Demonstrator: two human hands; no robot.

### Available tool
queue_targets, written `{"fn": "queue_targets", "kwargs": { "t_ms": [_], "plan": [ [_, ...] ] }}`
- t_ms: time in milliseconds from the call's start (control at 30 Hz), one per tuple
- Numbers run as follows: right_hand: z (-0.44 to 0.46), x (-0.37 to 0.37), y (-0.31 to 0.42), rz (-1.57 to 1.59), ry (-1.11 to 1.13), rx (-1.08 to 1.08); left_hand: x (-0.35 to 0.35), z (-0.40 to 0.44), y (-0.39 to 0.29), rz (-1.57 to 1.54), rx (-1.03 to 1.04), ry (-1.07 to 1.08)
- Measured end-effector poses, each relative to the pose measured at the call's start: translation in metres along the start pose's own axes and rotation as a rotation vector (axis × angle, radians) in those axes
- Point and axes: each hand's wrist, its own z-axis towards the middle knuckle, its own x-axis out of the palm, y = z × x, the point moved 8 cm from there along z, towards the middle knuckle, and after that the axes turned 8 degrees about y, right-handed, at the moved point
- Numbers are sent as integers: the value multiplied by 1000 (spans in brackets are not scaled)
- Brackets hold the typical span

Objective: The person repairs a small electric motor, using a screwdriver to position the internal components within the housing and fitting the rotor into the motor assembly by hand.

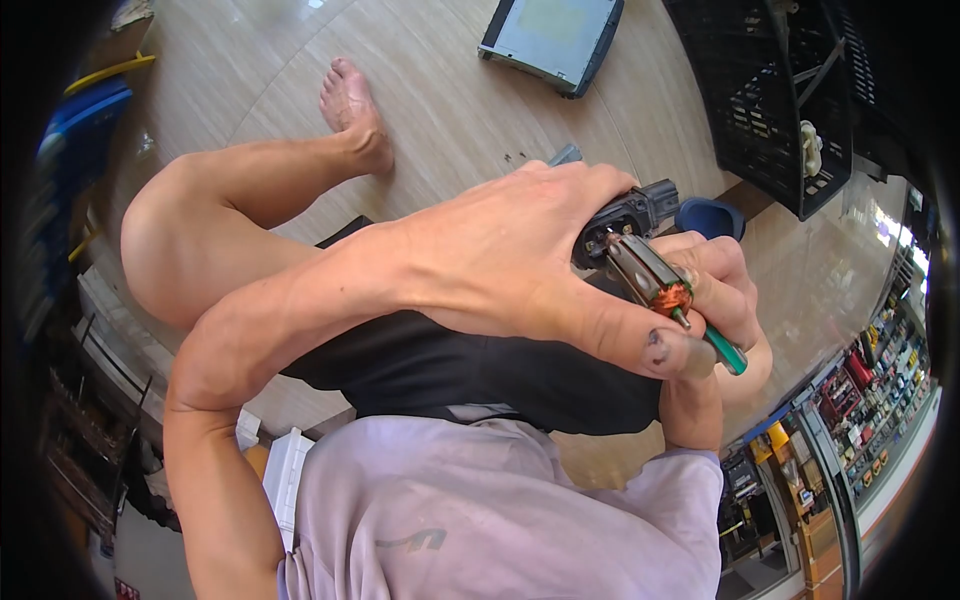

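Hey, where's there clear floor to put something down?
The floor is bare between the foot and the metal box, and again between that box and the black crate. It's crowded where the left hand and right hand bunch around the rotor and black housing.

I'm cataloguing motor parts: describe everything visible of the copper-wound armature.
The armature is a cylinder with a grey, slotted, metallic-looking body, coppery windings at its lower end and a thin shaft beyond. It lies tilted, its upper end at the mouth of a black housing in the left hand; the right hand appears to touch its side.
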Motion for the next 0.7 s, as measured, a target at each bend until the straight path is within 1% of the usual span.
{"fn": "queue_targets", "kwargs": {
  "t_ms": [33, 67, 133, 167, 233, 300, 367, 467, 567, 700],
  "plan": [
    [0, -1, 0, -11, -7, 5, 0, 0, 0, 23, -17, 18],
    [0, -1, 0, -22, -14, 11, 0, 1, -1, 78, -80, 63],
    [-1, -2, 0, -36, -19, 22, 3, 1, 1, 80, -181, 140],
    [-1, -1, 0, -42, -19, 24, 5, 1, 3, 29, -218, 172],
    [-2, 0, -1, -59, -17, 29, 6, 1, 5, 12, -224, 180],
    [-3, -1, -1, -86, -15, 24, 5, 1, 3, 67, -170, 146],
    [-3, -1, 4, -72, 18, 109, 5, -1, 1, 88, -138, 143],
    [-3, 1, 2, -50, 8, 109, 1, -3, -5, 128, -94, 110],
    [-3, 3, 1, -73, -7, 90, 2, -3, -3, 130, -118, 120],
    [-2, 3, 0, -98, 4, 86, 0, 2, -2, 42, 43, -5]
  ]
}}
